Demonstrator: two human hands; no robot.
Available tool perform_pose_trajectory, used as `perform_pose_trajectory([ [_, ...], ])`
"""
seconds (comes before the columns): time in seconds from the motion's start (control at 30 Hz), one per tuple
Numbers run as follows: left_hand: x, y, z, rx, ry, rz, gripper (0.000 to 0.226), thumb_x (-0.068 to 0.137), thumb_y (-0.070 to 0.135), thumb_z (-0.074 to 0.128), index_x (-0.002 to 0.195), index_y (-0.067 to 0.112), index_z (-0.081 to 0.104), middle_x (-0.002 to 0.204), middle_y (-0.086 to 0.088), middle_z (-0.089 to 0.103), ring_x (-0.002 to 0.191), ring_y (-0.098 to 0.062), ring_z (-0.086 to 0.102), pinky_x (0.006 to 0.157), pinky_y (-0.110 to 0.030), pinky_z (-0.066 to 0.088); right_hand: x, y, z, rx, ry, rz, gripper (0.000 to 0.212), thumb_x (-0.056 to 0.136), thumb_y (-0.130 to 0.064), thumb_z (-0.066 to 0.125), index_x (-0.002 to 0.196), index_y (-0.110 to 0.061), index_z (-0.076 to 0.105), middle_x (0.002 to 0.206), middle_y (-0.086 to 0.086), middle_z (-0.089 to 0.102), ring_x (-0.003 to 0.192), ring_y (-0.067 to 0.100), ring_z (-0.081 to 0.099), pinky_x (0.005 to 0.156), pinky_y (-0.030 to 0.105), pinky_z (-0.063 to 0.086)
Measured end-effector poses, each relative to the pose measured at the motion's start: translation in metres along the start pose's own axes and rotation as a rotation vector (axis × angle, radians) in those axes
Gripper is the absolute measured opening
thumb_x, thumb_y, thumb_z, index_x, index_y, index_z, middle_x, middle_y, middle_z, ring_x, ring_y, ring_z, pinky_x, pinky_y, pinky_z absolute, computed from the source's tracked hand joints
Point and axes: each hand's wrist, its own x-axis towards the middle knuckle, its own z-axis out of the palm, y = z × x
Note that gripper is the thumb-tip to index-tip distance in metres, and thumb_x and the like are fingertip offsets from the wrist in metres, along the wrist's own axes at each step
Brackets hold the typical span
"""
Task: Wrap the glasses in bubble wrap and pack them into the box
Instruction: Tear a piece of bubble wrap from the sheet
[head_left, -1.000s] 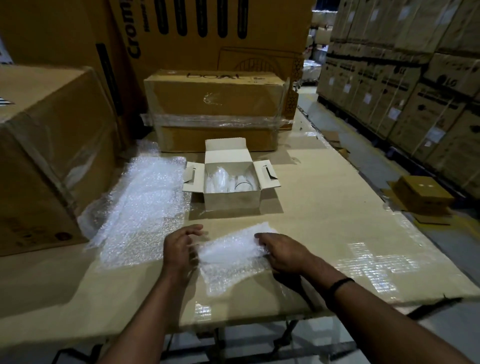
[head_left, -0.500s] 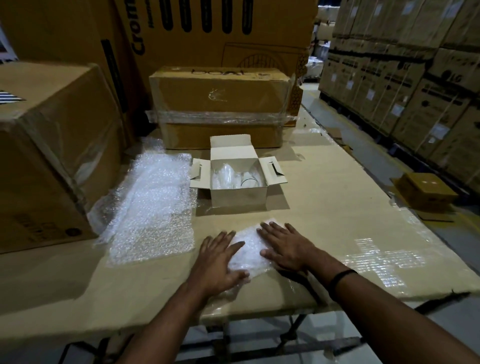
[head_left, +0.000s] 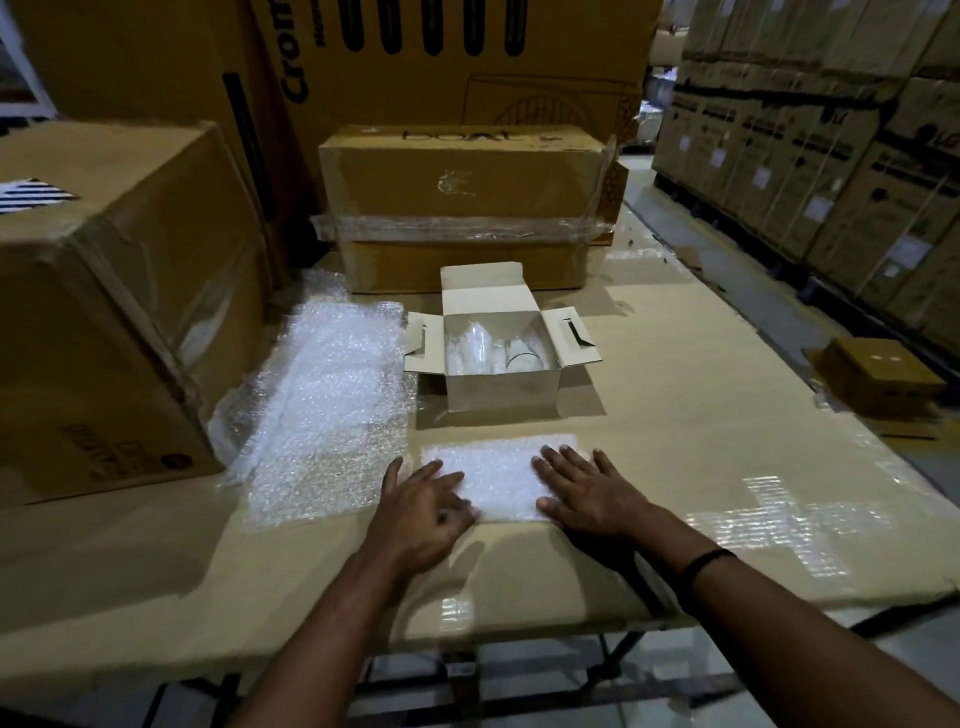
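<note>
Toward the left edge of the worktop (head_left: 675, 389) lies spare bubble wrap (head_left: 327, 415). The left hand (head_left: 421, 512), fingers relaxed, presses a flat white bubble wrap sheet (head_left: 498, 478) near the front edge. Behind it, the open white box (head_left: 504, 387) holds what appear to be clear glasses (head_left: 470, 345). The right hand (head_left: 587, 499) lies flat on the sheet, fingers spread.

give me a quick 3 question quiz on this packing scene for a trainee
1. True or false: the left hand and the right hand both rest on the small bubble wrap sheet.
2. Where are the glasses? A) inside the open white box B) on the small sheet C) in the right hand
3. Fill in: the larger bubble wrap pile lies to the ___ of the white box.

Key: 1 true; 2 A; 3 left
</note>
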Motion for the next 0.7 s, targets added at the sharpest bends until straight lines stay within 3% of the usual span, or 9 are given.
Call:
perform_pose_trajectory([
  [0.07,-0.002,-0.001,-0.001,-0.005,-0.014,0.001,0.08,0.079,0.072,0.014,0.111,0.029,0.074,0.144,0.017,0.049,0.143,-0.007,0.028,0.119,-0.041,-0.004,-0.001,-0.001,-0.004,-0.015,-0.014,-0.002,0.09,0.079,-0.078,-0.005,0.155,-0.029,-0.001,0.163,-0.005,-0.007,0.15,0.016,-0.006,0.118,0.05,-0.003],
  [0.1,-0.002,-0.001,0.0,0.006,0.005,-0.002,0.08,0.079,0.07,0.014,0.107,0.026,0.075,0.142,0.015,0.051,0.142,-0.009,0.031,0.119,-0.041,0.001,0.0,-0.003,-0.007,-0.025,0.003,-0.006,0.081,0.088,-0.072,0.002,0.155,-0.028,0.003,0.163,-0.005,-0.004,0.15,0.016,-0.004,0.118,0.051,-0.003],
  [0.2,0.004,0.0,0.006,-0.033,0.242,0.021,0.038,0.086,0.047,0.05,0.087,0.021,0.078,0.133,0.003,0.061,0.127,-0.021,0.052,0.11,-0.038,0.023,0.004,-0.011,-0.015,-0.013,0.148,-0.024,0.085,0.084,-0.071,-0.006,0.155,-0.026,0.007,0.163,-0.005,0.003,0.15,0.014,0.002,0.119,0.047,0.0],
  [0.27,0.012,0.001,0.007,-0.065,0.376,0.046,0.023,0.084,0.033,0.06,0.098,0.021,0.075,0.132,-0.001,0.062,0.121,-0.023,0.056,0.104,-0.033,0.027,0.008,-0.016,-0.014,0.0,0.158,-0.024,0.09,0.078,-0.068,-0.009,0.155,-0.025,0.004,0.164,-0.005,0.001,0.15,0.014,0.002,0.118,0.045,0.0],
  [0.33,0.02,0.002,0.008,-0.036,0.271,0.022,0.035,0.09,0.034,0.057,0.123,0.023,0.065,0.143,0.0,0.052,0.133,-0.022,0.046,0.11,-0.034,0.023,0.009,-0.02,-0.005,0.01,0.113,-0.012,0.093,0.074,-0.068,-0.009,0.155,-0.025,0.005,0.164,-0.004,0.001,0.15,0.015,0.001,0.119,0.045,0.001],
  [0.43,0.022,-0.005,0.015,0.066,-0.073,-0.055,0.055,0.1,0.049,0.039,0.151,0.029,0.031,0.161,0.006,0.02,0.149,-0.015,0.013,0.119,-0.043,0.007,0.009,-0.021,0.002,0.043,0.088,0.014,0.091,0.076,-0.07,-0.005,0.155,-0.026,0.006,0.163,-0.005,0.0,0.15,0.014,-0.001,0.119,0.044,0.002],
  [0.5,0.022,-0.012,0.015,0.104,-0.162,-0.039,0.061,0.099,0.056,0.032,0.154,0.031,0.022,0.163,0.007,0.011,0.15,-0.013,0.006,0.119,-0.046,0.004,0.007,-0.018,-0.003,0.085,0.054,0.001,0.082,0.087,-0.07,0.009,0.155,-0.026,0.007,0.163,-0.004,0.0,0.15,0.014,-0.001,0.119,0.042,0.002],
  [0.57,0.023,-0.017,0.013,0.102,-0.174,-0.022,0.073,0.092,0.068,0.028,0.154,0.031,0.02,0.164,0.006,0.009,0.15,-0.013,0.007,0.118,-0.044,0.005,0.004,-0.013,-0.01,0.209,0.065,0.012,0.071,0.097,-0.059,0.033,0.155,-0.024,0.011,0.163,-0.003,0.002,0.15,0.014,0.0,0.12,0.039,0.004],
  [0.7,0.019,-0.024,0.006,0.12,-0.158,0.001,0.107,0.063,0.088,0.013,0.154,0.031,0.02,0.163,0.006,0.011,0.149,-0.019,0.009,0.115,-0.042,0.008,-0.002,0.003,-0.02,0.184,-0.028,0.034,0.078,0.094,-0.054,0.049,0.155,-0.021,0.013,0.163,-0.002,0.004,0.149,0.012,0.002,0.119,0.038,0.006],
])
